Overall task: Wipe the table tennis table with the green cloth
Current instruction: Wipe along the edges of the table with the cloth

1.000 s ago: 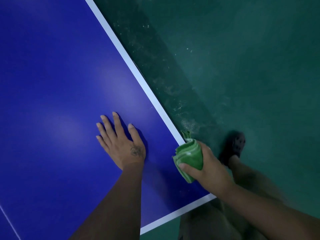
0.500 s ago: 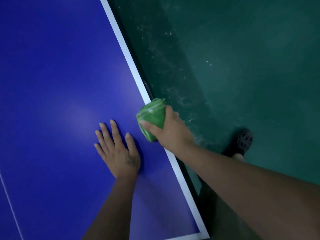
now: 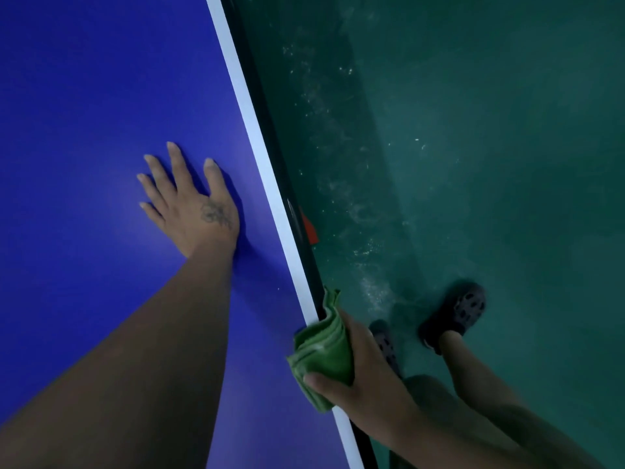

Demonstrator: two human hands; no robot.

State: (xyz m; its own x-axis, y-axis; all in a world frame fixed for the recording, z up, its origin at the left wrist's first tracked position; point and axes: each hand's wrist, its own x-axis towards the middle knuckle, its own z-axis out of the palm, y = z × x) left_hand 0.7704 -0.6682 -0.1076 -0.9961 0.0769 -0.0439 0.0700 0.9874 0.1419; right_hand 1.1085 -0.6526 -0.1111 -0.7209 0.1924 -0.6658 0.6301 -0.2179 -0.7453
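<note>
Before us the blue table (image 3: pixel 84 96) runs to its white edge line. Our left hand (image 3: pixel 192 204) lies flat on it, fingers straight and spread, holding nothing. Our right hand (image 3: pixel 365 377) grips the folded cloth (image 3: pixel 324 350) against the table's right edge.

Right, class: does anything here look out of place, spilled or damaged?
Only the floor: pale dusty specks and smears run along it beside the table, unlike the green further out. A small red piece shows under the table's edge; I cannot tell what.
</note>
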